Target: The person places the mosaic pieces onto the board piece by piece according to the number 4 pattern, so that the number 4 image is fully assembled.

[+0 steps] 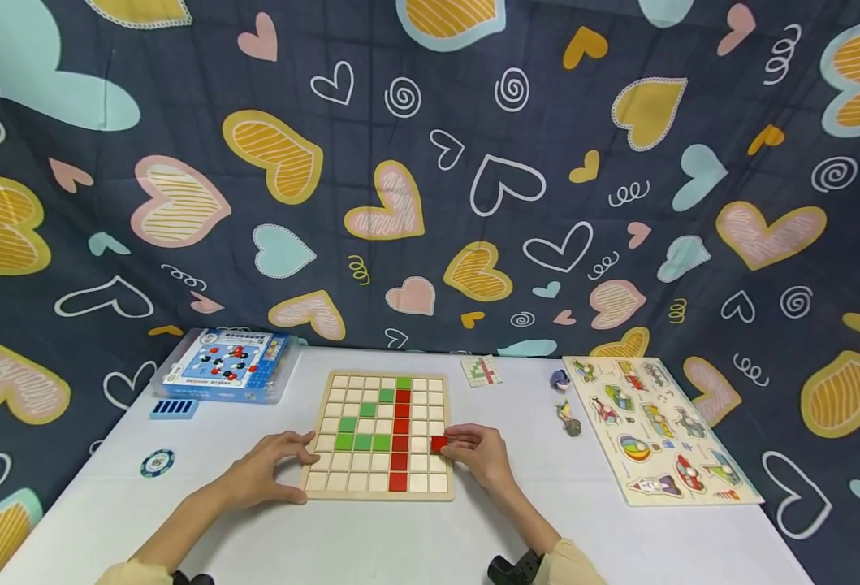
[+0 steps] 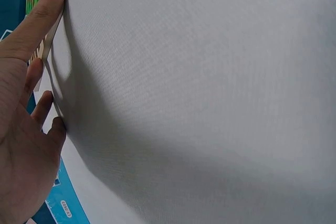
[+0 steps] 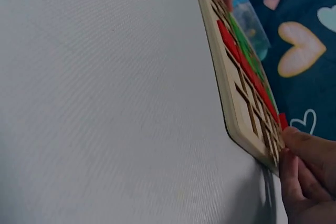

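Observation:
A wooden grid board (image 1: 371,495) lies on the table, its cells mostly cream. A column of red square tiles (image 1: 400,444) runs down it, and several green tiles (image 1: 362,442) fill cells left of that column. My right hand (image 1: 482,457) pinches a red square tile (image 1: 438,444) over the board's right edge. In the right wrist view a sliver of the red tile (image 3: 283,120) shows at the fingertips. My left hand (image 1: 265,469) touches the board's left side, thumb by the near left corner; the left wrist view shows the thumb (image 2: 44,17) along the board's edge.
A small pattern card (image 1: 481,371) lies behind the board. Small figures (image 1: 565,410) and a picture puzzle board (image 1: 659,435) are to the right. On the left are a blue boxed set (image 1: 228,366), a light blue slotted piece (image 1: 174,409) and a round chip (image 1: 157,463).

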`<state>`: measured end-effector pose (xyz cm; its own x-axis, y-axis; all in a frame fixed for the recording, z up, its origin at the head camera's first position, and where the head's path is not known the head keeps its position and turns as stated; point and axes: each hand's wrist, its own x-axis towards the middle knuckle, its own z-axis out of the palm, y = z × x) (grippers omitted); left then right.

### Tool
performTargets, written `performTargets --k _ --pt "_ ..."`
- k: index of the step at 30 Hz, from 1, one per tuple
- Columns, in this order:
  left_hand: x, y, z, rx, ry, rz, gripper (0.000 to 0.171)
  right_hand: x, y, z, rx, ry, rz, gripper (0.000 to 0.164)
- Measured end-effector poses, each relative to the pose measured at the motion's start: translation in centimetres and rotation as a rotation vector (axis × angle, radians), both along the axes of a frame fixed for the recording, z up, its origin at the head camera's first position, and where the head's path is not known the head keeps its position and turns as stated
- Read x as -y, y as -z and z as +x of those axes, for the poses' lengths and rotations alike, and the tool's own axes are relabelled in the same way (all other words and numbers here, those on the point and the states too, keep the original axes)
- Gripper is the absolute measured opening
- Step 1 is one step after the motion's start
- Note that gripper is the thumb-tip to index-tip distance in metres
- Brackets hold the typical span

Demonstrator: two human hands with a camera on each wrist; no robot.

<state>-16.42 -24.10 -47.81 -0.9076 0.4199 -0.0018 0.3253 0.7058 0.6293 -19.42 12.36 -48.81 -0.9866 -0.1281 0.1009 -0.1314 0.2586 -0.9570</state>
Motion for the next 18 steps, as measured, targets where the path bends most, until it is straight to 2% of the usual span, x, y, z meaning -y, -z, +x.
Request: performTargets --k 3,8,11,18 --pt "0.1 0.0 0.1 -0.006 -0.002 0.004 0.042 0.8 0.2 -0.4 -0.023 -0.007 0.049 0.024" --pt "0.1 -0.1 0.4 -0.008 -0.011 0.002 0.043 1.8 0.5 -0.8 -0.125 -0.025 0.153 0.023" --pt "0.0 0.0 0.4 -0.012 -0.005 0.003 0.043 2.2 0.5 -0.8 -0.156 -0.04 0.152 0.026" --pt "-0.3 -0.4 0.2 -0.006 0.033 0.008 0.043 2.2 -0.1 -0.6 -0.124 -0.081 0.097 0.031"
